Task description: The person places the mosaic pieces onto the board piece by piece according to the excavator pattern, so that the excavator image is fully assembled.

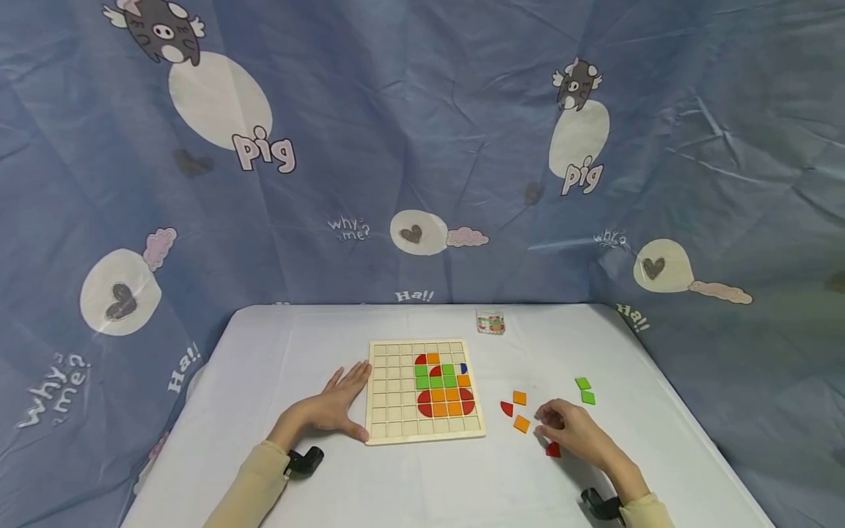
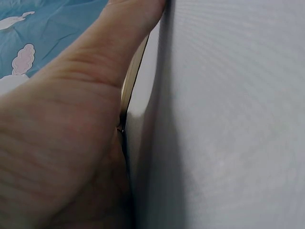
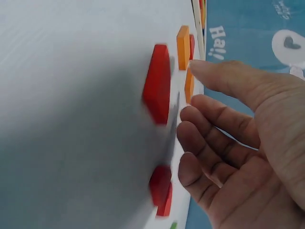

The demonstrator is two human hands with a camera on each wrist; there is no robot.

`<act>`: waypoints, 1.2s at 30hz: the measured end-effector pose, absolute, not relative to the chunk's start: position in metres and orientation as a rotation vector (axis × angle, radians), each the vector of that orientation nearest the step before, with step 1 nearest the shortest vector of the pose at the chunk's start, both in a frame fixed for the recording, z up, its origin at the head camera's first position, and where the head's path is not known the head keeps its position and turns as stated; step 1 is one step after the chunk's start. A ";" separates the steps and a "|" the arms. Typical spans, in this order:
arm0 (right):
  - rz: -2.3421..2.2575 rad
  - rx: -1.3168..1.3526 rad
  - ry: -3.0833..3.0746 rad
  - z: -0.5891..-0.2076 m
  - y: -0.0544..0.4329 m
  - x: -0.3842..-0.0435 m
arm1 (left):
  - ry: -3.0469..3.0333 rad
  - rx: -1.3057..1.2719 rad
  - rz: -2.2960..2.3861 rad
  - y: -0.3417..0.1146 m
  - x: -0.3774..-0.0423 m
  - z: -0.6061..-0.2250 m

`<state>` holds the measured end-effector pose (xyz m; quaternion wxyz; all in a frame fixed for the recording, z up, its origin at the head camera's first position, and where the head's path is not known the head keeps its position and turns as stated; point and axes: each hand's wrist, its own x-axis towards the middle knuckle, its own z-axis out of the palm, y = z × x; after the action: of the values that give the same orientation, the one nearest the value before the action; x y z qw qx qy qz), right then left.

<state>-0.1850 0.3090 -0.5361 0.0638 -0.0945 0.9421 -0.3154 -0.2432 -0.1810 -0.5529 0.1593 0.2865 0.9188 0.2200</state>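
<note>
A square wooden grid board (image 1: 389, 400) lies on the table, its right side partly filled with red, green and orange pieces and one blue piece (image 1: 464, 369). My left hand (image 1: 337, 405) rests spread along the board's left edge, fingers and thumb touching it. In the left wrist view the thumb side covers most of that edge. My right hand (image 1: 573, 431) hovers right of the board, fingers loosely bent with nothing between them. Below it lies a red quarter-round piece (image 1: 553, 450). The right wrist view shows another red piece (image 3: 157, 86) near the fingertips.
Between board and right hand lie two orange squares (image 1: 520, 397) and a red quarter-round (image 1: 507, 408). Two green squares (image 1: 587, 397) sit farther right. A small picture card (image 1: 491, 323) is at the table's back. A blue patterned curtain (image 1: 422, 147) hangs behind.
</note>
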 end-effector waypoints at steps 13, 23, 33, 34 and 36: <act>-0.801 -0.422 2.929 -0.537 0.259 -0.221 | 2.639 0.823 0.628 -0.182 -0.244 -0.554; -0.675 -0.730 2.892 -0.529 0.246 -0.247 | 2.637 0.811 0.628 -0.183 -0.243 -0.553; -0.776 -0.473 2.926 -0.518 0.234 -0.262 | 2.640 0.789 0.627 -0.182 -0.243 -0.554; -0.800 -0.397 2.934 -0.516 0.233 -0.261 | 2.637 0.787 0.627 -0.182 -0.243 -0.554; -0.823 -0.286 2.936 -0.514 0.232 -0.260 | 2.637 0.781 0.619 -0.180 -0.243 -0.553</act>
<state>-0.2602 0.2316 -0.5139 0.0397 -0.0932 0.9579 -0.2686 -0.2434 -0.1801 -0.5535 0.1606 0.2735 0.9232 0.2169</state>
